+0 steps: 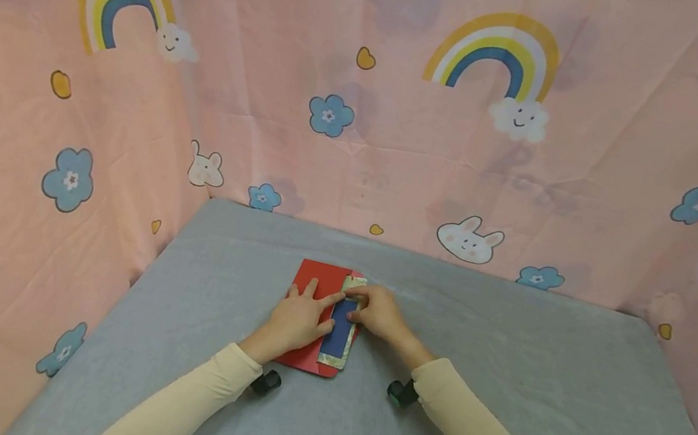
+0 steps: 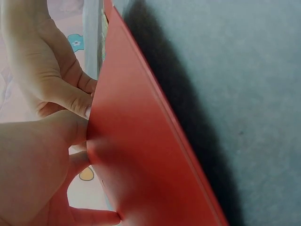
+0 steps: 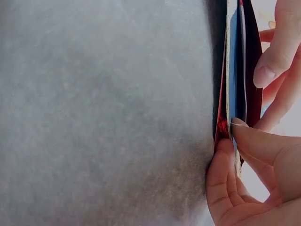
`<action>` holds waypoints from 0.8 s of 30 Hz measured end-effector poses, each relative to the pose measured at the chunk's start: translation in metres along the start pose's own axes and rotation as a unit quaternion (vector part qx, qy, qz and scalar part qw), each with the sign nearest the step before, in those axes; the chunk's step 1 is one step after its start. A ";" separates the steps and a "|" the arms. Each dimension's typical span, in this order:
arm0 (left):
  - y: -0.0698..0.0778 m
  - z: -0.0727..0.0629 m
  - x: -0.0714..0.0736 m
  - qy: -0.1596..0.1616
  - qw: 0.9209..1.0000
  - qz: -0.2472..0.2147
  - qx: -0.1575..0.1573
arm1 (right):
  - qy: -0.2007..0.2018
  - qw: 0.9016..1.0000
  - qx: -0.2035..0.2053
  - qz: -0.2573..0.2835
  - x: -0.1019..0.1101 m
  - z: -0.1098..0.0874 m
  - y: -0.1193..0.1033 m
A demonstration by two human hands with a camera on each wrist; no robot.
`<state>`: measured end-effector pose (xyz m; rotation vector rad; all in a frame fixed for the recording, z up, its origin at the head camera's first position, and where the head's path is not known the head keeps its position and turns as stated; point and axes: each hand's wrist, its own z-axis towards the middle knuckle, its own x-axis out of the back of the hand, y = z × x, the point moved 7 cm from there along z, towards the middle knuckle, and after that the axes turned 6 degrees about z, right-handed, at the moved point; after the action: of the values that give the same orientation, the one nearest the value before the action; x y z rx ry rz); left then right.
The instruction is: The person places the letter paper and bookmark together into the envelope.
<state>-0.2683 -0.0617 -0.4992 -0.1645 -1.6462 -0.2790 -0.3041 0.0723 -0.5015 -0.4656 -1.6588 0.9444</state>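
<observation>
A flat red folder (image 1: 327, 275) lies on the grey cloth, with a blue card (image 1: 340, 331) with a pale patterned border along its right side. My left hand (image 1: 295, 322) rests on the red cover with fingers spread, its index finger and thumb reaching to the card. In the left wrist view that hand (image 2: 35, 169) touches the smooth red cover (image 2: 136, 122). My right hand (image 1: 380, 313) pinches the card's right edge between thumb and fingers. In the right wrist view, red threads (image 3: 223, 128) show beside the right hand's (image 3: 263, 176) fingertips, between the card and a thin red sheet.
Grey cloth (image 1: 499, 397) covers the table around the folder. A pink printed curtain (image 1: 370, 175) stands behind and at both sides. Small dark devices sit at the left wrist (image 1: 267, 382) and right wrist (image 1: 403, 393).
</observation>
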 end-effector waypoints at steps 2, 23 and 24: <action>0.000 0.000 -0.001 -0.002 1.000 0.001 0.001 | -0.002 1.000 0.004 0.000 -0.001 0.000 -0.001; 0.000 0.000 -0.001 0.005 1.000 0.006 -0.002 | 0.034 0.990 0.019 -0.134 -0.003 -0.001 -0.007; 0.000 0.000 -0.001 0.004 1.000 0.006 -0.002 | 0.034 0.990 0.020 -0.134 -0.003 -0.001 -0.007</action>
<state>-0.2684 -0.0612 -0.5003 -0.1762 -1.6369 -0.2729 -0.3011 0.0660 -0.4980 -0.2388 -1.5905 0.7526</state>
